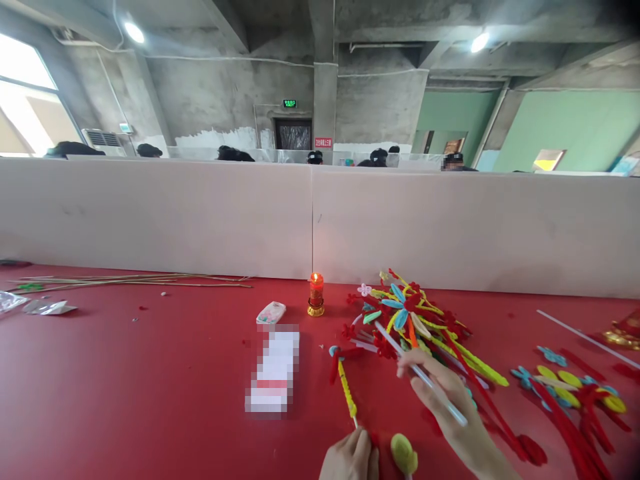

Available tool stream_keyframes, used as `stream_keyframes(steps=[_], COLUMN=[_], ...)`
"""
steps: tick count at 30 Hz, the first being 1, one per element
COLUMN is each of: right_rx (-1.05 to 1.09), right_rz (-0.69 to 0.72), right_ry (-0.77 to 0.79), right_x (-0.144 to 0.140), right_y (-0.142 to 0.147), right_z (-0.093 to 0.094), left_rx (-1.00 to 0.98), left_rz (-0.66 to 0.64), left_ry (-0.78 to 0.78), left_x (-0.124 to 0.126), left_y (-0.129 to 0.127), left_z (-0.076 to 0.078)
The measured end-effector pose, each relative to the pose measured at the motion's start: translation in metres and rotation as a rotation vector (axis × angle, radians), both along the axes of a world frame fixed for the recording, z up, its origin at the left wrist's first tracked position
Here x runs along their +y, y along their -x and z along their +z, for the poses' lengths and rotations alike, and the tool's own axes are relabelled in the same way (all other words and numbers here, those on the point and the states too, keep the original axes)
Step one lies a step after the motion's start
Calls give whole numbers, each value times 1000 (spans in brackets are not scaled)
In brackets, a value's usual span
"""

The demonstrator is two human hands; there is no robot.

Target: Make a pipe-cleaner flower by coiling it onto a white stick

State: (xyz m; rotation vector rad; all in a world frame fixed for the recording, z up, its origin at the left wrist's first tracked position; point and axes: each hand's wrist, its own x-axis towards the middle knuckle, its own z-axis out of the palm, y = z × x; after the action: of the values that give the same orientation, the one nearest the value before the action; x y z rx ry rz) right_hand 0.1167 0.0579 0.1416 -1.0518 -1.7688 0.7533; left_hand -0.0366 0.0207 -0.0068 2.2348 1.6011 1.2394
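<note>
My left hand (350,457), at the bottom centre, is closed on the lower end of a stem wrapped in yellow chenille (345,387). The stem's far tip carries blue and red pieces. In my right hand (440,393) is a translucent glue stick (395,340), pinched and slanting up to the left. Its upper end lies over a pile of chenille flowers (425,320) in red, yellow and blue. Between my hands, near the front, is a yellow-green oval chenille piece (403,453). A lit red candle lamp (316,293) on a gold base stands beyond them.
Thin sticks (150,281) and clear plastic scraps (47,307) lie at the left. A small white packet (271,313) and a blurred white paper (275,373) are near the centre. More chenille flowers (560,383) lie right. A white partition (200,220) borders the red table (150,400).
</note>
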Motion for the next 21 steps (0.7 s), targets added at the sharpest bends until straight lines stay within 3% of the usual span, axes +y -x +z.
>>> stream_keyframes(steps=[4,10,14,21], right_rx=[29,118,168,229], right_rz=[-12,-127,-128,-79], right_ry=[-53,-125,-154,-157], right_x=[23,77,105,130], right_y=[30,59,73,94], right_z=[2,-14,-17,-14], left_rx=[77,162,210,197], left_rz=[68,218,318,331], left_ry=[-77,-194,-262,-291], left_x=[4,6,6,7], left_y=[5,9,8,10], left_z=[-1,-10,-16,-19])
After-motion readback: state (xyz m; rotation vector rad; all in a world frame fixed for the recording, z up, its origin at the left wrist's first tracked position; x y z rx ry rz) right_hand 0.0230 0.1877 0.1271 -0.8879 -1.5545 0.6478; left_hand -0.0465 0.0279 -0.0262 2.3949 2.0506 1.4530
